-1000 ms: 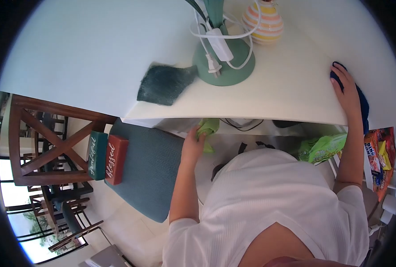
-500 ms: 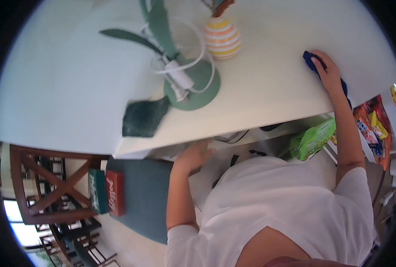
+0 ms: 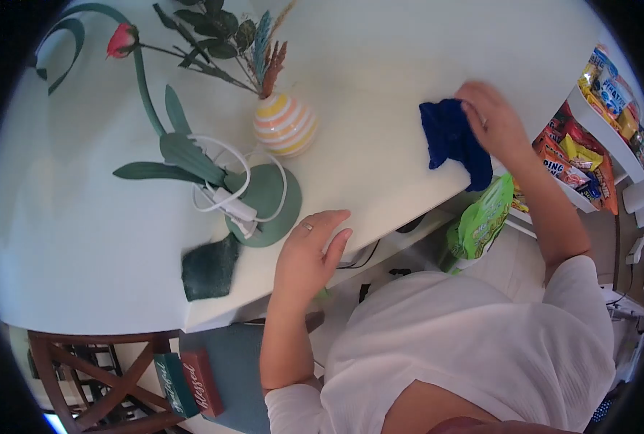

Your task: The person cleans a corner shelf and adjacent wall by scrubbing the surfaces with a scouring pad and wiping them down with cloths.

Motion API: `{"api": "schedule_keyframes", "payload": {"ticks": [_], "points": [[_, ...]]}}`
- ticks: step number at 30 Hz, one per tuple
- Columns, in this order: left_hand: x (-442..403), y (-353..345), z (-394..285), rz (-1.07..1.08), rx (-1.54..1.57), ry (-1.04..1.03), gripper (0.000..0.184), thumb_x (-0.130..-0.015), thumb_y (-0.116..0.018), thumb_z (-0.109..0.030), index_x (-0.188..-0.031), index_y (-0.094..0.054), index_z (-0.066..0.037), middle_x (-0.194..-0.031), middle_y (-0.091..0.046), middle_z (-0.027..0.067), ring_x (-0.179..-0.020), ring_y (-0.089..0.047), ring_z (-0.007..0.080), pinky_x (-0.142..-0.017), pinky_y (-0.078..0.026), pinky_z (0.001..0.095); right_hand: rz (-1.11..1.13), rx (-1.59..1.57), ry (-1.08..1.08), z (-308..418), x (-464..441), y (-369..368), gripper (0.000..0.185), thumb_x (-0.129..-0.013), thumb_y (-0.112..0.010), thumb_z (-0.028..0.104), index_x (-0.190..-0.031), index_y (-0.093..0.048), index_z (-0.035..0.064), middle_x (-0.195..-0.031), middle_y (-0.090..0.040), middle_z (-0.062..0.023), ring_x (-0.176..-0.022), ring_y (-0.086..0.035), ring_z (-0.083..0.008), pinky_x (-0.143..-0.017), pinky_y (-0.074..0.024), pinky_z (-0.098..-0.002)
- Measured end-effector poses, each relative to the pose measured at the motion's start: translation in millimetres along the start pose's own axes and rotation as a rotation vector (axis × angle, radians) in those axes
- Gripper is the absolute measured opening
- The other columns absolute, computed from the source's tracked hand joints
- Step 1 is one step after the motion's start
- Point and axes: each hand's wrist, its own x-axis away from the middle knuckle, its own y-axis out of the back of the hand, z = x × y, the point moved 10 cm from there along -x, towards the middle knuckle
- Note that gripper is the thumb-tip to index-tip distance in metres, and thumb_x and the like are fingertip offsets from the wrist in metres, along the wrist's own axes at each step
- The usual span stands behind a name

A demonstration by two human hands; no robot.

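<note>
Cloth | looked soft, light; best gripped mid-fold | right hand touched it, grip unclear | left hand loose, empty

A dark wooden cross-back chair with a blue-grey seat stands on pale flooring

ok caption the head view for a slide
Right hand at a blue cloth on a white table; left hand open near a green base.

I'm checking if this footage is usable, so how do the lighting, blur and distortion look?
In the head view, the pale desk is brightly, softly lit; in the head view, the right hand looks slightly smeared, the left hand sharper; in the head view, curved black borders suggest wide-angle distortion.
</note>
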Motion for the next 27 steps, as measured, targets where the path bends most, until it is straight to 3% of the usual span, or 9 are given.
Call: {"api": "schedule_keyframes", "payload": {"ticks": [3, 6, 7, 12, 20, 27], "points": [[-7.0, -11.8, 3.5, -0.027, -0.085, -0.100, 0.025, -0.080, -0.064, -0.010, -0.104, -0.061, -0.004, -0.104, -0.062, 0.0133, -0.098, -0.057, 0.0327, -0.085, -0.046, 0.0388, 0.288, 0.025, -0.199, -13.6, 22.8, -40.0, 0.030, -0.088, -0.054, 0.017, -0.116, -0.056, 0.0083, -0.125, -0.052, -0.0130, -0.115, -0.049, -0.0314, -0.097, -0.0414, -0.0396], [-6.2, -23.4, 2.4, -0.006, -0.222, -0.160, 0.029, -0.079, -0.065, -0.012, -0.106, -0.060, -0.006, -0.113, -0.058, 0.0123, -0.107, -0.053, 0.0334, -0.090, -0.043, 0.0419, 0.276, 0.091, 0.016, -15.4, 28.3, -76.1, 0.037, -0.089, -0.053, 0.023, -0.123, -0.053, 0.0077, -0.131, -0.048, -0.0142, -0.121, -0.045, -0.0319, -0.101, -0.0367, -0.0417], [-7.5, -24.3, 3.1, -0.003, -0.229, -0.143, 0.029, -0.079, -0.065, -0.013, -0.107, -0.060, -0.007, -0.116, -0.057, 0.0122, -0.109, -0.052, 0.0334, -0.092, -0.042, 0.0425, 0.357, 0.074, 0.009, -16.3, 28.1, -90.5, 0.043, -0.091, -0.049, 0.026, -0.129, -0.047, 0.0069, -0.137, -0.042, -0.0152, -0.126, -0.040, -0.0316, -0.105, -0.0303, -0.0437], [-10.0, -28.1, 3.1, -0.009, -0.323, -0.124, 0.031, -0.079, -0.065, -0.016, -0.108, -0.059, -0.009, -0.123, -0.052, 0.0120, -0.118, -0.046, 0.0338, -0.100, -0.036, 0.0463, 0.438, 0.030, 0.087, 22.3, -15.9, -147.1, 0.045, -0.093, -0.045, 0.022, -0.134, -0.040, 0.0053, -0.143, -0.033, -0.0165, -0.131, -0.033, -0.0313, -0.108, -0.0256, -0.0445], [-11.3, -34.0, 10.1, 0.008, -0.414, -0.095, 0.032, -0.080, -0.064, -0.022, -0.109, -0.059, -0.010, -0.126, -0.050, 0.0123, -0.121, -0.044, 0.0337, -0.104, -0.030, 0.0503, 0.499, -0.095, 0.211, 81.6, -113.4, -255.9, 0.046, -0.094, -0.040, 0.027, -0.136, -0.038, 0.0062, -0.145, -0.032, -0.0143, -0.134, -0.030, -0.0281, -0.109, -0.0242, -0.0420], [-12.3, -33.9, 11.2, 0.009, -0.406, -0.083, 0.032, -0.080, -0.063, -0.021, -0.108, -0.059, -0.008, -0.125, -0.049, 0.0140, -0.121, -0.043, 0.0347, -0.104, -0.029, 0.0507, 0.536, 0.025, 0.351, 116.2, -148.6, -290.1, 0.050, -0.095, -0.036, 0.031, -0.137, -0.038, 0.0049, -0.146, -0.030, -0.0123, -0.136, -0.026, -0.0260, -0.110, -0.0247, -0.0396]]}}
